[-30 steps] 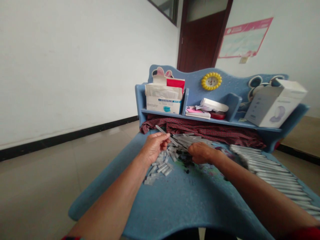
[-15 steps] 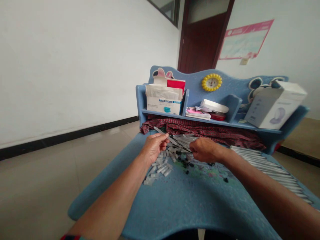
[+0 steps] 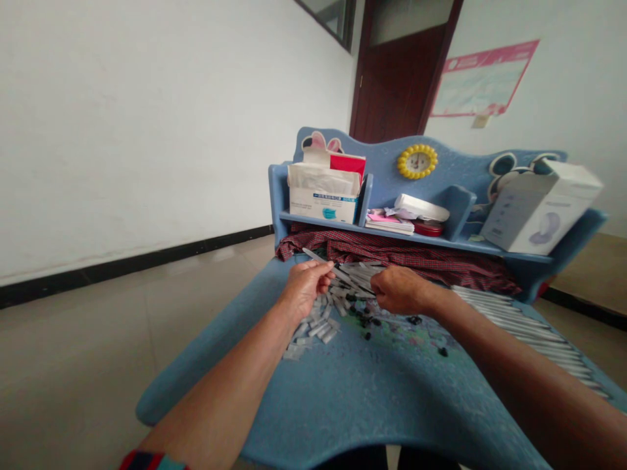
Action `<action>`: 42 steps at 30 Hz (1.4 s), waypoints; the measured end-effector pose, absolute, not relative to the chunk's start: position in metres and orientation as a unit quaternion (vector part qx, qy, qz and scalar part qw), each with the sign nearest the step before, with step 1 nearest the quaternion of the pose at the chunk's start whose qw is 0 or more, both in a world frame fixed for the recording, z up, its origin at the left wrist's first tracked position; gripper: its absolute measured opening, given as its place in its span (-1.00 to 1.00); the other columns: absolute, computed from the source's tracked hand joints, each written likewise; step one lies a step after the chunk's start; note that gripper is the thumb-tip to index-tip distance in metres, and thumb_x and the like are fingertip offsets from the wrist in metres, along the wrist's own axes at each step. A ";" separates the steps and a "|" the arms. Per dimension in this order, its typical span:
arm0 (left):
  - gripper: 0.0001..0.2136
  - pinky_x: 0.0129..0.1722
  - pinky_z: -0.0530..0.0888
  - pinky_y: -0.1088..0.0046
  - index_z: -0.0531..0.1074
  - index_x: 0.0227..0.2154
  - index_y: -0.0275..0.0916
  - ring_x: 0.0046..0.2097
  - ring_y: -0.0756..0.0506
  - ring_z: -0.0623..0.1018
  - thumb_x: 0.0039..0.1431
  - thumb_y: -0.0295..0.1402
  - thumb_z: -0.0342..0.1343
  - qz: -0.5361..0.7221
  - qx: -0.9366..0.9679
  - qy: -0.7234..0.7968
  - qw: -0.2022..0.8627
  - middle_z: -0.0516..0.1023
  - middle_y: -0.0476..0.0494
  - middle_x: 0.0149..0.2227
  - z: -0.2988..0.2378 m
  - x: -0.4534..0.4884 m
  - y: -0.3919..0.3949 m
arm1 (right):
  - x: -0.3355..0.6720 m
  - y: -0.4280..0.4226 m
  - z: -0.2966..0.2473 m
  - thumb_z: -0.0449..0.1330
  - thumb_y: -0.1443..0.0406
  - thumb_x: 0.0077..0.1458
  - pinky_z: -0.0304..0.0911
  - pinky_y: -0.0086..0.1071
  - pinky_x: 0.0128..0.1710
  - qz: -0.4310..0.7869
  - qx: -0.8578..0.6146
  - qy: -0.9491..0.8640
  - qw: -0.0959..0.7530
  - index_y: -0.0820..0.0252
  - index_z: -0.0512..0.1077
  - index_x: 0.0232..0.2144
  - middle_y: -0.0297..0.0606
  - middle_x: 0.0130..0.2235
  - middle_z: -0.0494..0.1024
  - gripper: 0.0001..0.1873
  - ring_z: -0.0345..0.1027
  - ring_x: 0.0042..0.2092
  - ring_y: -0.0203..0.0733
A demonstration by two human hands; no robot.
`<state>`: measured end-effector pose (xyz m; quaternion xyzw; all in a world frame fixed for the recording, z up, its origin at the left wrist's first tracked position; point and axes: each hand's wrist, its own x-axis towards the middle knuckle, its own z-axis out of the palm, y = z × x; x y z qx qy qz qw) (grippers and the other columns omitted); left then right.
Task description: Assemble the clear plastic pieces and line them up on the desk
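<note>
My left hand (image 3: 309, 282) is closed, thumb and finger pinching a slim translucent tube (image 3: 310, 254) whose end points up and left. A little to the right, my right hand (image 3: 399, 289) is curled with its knuckles up. What its fingers grip is hidden, though a thin dark piece (image 3: 363, 294) shows at its left side. Between the hands lies a pile of similar translucent tubes (image 3: 360, 273). Short whitish translucent sleeve-like pieces (image 3: 321, 328) are heaped below my left hand. Small black plugs (image 3: 365, 321) are scattered below and left of my right hand.
Long slim grey-white rods (image 3: 531, 336) lie in a row at the desk's right. A checked cloth (image 3: 406, 254) is bunched along the back, under a blue shelf (image 3: 448, 244). On the shelf stand a mask box (image 3: 321, 202) and a white carton (image 3: 541, 209).
The view has shifted very slightly. Both hands stay in nearly the same place and keep their closed grips.
</note>
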<state>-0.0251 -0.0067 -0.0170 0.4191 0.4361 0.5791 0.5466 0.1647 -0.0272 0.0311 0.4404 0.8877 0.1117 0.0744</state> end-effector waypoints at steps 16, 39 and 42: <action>-0.83 -0.70 0.22 0.63 0.37 -0.60 -0.37 -0.64 0.10 0.34 -0.23 -0.40 0.23 0.582 0.413 0.431 0.552 0.44 -0.08 -0.61 -0.018 -0.021 -0.009 | 0.151 -0.032 0.045 0.00 0.37 -0.08 0.28 -0.27 -0.35 0.176 0.446 0.871 0.110 0.27 0.45 -0.32 -0.01 -0.31 0.53 -0.72 0.42 -0.25 0.00; -0.78 -0.57 0.36 0.69 0.35 -0.48 -0.39 -0.56 0.13 0.40 0.19 -0.47 -0.16 0.727 0.187 0.075 0.656 0.41 -0.08 -0.56 0.030 -0.081 -0.014 | 0.106 -0.069 0.085 -0.14 0.33 0.13 0.09 -0.40 -0.46 0.265 0.378 0.884 -0.072 0.26 0.34 -0.28 -0.13 -0.44 0.49 -0.73 0.36 -0.41 -0.14; -0.77 -0.57 0.34 0.70 0.34 -0.47 -0.38 -0.56 0.14 0.39 0.20 -0.48 -0.18 0.751 0.180 0.056 0.633 0.39 -0.06 -0.56 0.035 -0.091 -0.015 | 0.124 -0.060 0.067 -0.05 0.29 0.05 0.14 -0.38 -0.42 0.196 0.432 0.880 0.007 0.21 0.39 -0.32 -0.13 -0.39 0.51 -0.76 0.38 -0.36 -0.11</action>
